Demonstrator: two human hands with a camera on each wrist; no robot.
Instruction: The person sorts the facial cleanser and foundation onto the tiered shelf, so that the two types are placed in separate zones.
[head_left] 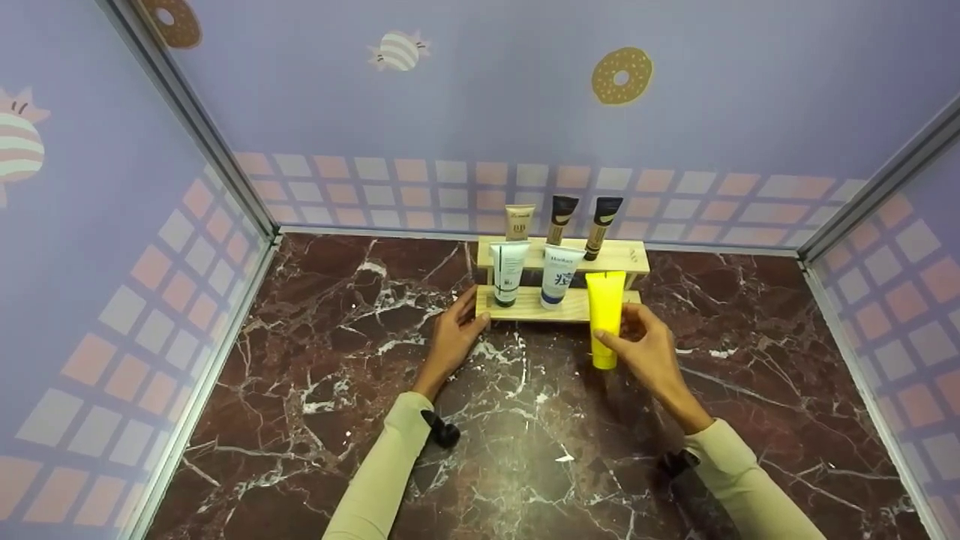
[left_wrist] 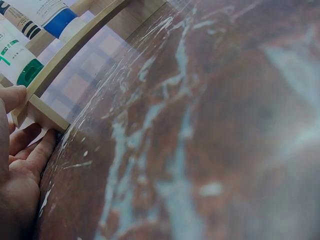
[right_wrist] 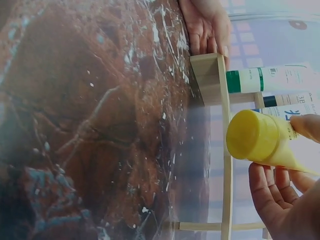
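Observation:
A yellow squeeze tube (head_left: 607, 311), cap down, is pinched between the thumb and fingers of my right hand (head_left: 646, 351). It is held in front of the right end of a two-tier wooden rack (head_left: 525, 308). My left hand (head_left: 454, 334) rests at the rack's left end, its thumb touching the lower front corner. On the lower tier stand a white tube with a green cap (right_wrist: 250, 80) and a white tube with a blue cap (head_left: 560, 276). The upper tier bears a beige tube (head_left: 518, 222) and two black-and-gold tubes (head_left: 561, 217), all upright.
The rack stands on a dark red marbled tabletop (head_left: 337, 337), close to the back wall (head_left: 480, 112). Side walls (head_left: 97, 285) enclose the table left and right. A small black device (head_left: 444, 431) is strapped at the left wrist.

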